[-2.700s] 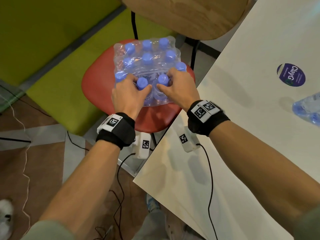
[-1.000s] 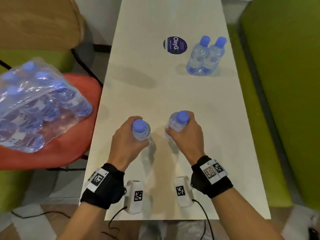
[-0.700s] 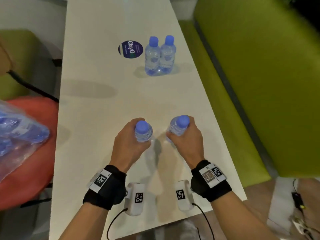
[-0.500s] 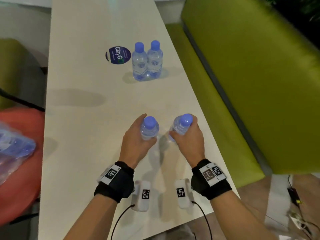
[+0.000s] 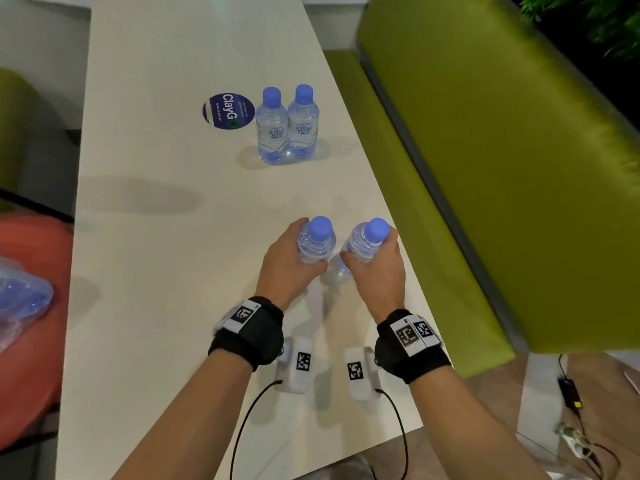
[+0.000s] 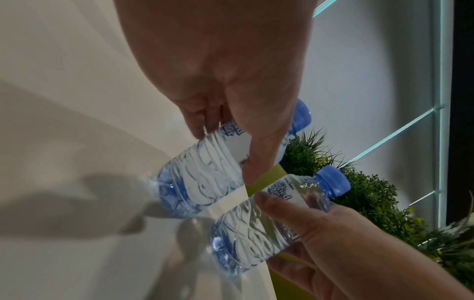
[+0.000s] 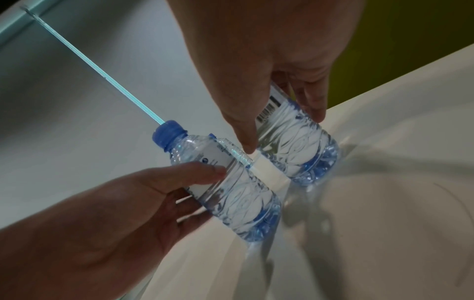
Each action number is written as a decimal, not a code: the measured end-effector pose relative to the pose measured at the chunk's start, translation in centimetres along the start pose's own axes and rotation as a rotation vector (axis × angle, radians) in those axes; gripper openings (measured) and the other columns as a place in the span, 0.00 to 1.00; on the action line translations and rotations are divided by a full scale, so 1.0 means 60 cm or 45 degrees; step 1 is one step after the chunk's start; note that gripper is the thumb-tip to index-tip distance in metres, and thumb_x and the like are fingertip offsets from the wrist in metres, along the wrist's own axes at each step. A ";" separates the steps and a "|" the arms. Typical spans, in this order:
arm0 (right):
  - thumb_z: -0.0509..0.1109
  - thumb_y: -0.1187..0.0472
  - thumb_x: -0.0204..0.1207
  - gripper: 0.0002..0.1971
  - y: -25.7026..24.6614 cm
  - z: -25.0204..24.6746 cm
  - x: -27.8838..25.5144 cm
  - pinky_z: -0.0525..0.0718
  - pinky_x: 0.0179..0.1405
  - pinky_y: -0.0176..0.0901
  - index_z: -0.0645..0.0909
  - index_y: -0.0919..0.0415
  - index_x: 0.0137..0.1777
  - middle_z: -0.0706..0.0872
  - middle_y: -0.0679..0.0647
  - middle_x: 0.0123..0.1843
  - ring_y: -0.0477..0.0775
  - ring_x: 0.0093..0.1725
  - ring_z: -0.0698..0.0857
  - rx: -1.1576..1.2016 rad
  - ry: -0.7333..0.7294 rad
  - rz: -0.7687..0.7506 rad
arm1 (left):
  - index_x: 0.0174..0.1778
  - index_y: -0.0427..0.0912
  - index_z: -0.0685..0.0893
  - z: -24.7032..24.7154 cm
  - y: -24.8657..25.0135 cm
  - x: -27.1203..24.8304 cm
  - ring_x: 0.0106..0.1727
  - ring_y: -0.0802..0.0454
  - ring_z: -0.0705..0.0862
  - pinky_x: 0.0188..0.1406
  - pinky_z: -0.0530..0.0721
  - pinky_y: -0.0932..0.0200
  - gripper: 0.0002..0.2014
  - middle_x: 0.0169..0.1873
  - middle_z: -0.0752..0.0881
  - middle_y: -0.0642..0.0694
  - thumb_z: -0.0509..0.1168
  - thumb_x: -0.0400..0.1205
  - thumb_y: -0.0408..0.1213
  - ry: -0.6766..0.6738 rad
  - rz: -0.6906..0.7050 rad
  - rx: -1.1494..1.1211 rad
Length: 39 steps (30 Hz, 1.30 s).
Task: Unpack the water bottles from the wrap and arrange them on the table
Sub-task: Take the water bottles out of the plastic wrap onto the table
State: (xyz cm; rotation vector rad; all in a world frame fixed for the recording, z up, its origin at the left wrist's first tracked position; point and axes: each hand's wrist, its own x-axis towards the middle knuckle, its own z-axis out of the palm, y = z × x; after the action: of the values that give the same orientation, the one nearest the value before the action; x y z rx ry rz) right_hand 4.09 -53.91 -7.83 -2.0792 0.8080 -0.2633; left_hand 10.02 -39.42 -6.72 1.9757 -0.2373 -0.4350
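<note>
Clear plastic bottles, one gripped in my left hand, one in my right hand, hang just above the table near its right edge; a careless set-down could tip the right one off.

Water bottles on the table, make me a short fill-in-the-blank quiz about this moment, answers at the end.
1. Each hand grips ___ bottle.
2. Beside the round sticker, ___ bottles stand upright on the table.
3. Every bottle cap is ___.
4. The bench along the table is ___.

Answers: one; two; blue; green
</note>
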 end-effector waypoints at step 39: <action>0.64 0.61 0.78 0.40 -0.393 0.498 -0.327 0.82 0.36 0.50 0.48 0.47 0.87 0.84 0.61 0.61 0.68 0.46 0.86 -0.740 -1.049 -1.408 | 0.85 0.56 0.52 -0.546 -0.295 -0.395 0.49 0.43 0.88 0.50 0.85 0.45 0.36 0.49 0.89 0.50 0.63 0.83 0.46 1.175 -0.557 0.584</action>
State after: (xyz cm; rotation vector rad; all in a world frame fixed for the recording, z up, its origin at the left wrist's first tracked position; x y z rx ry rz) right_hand 13.32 -12.18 -5.12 -2.6451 -0.9004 0.2943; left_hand 1.10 3.81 -5.51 2.4623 0.7473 0.3240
